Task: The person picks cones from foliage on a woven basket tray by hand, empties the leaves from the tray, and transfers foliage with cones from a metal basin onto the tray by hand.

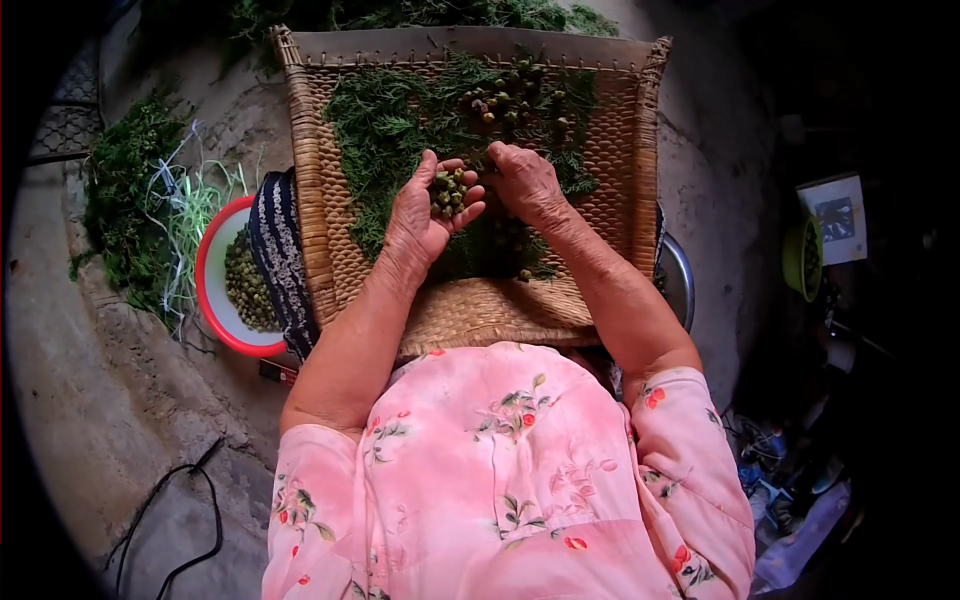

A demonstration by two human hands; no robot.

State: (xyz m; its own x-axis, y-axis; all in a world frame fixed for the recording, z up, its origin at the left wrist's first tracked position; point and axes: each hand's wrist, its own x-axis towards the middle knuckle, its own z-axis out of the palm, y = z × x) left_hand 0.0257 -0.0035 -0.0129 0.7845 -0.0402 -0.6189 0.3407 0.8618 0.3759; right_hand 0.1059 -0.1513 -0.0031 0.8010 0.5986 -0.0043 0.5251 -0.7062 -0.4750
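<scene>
My left hand is cupped palm up around a small heap of green seed cones. Close beside it, my right hand is closed in a pinch; whatever lies between its fingertips is hidden. Both hands are above a woven wicker tray resting across my lap. Flat, feathery green sprigs cover much of the tray. More cones, some brownish, lie loose among the sprigs near its far side.
At left, a red-rimmed white basin holds many green cones. Cut greenery and pale plastic strands lie beyond it. A metal basin shows at the tray's right. Farther right is a green bowl; a black cord lies lower left.
</scene>
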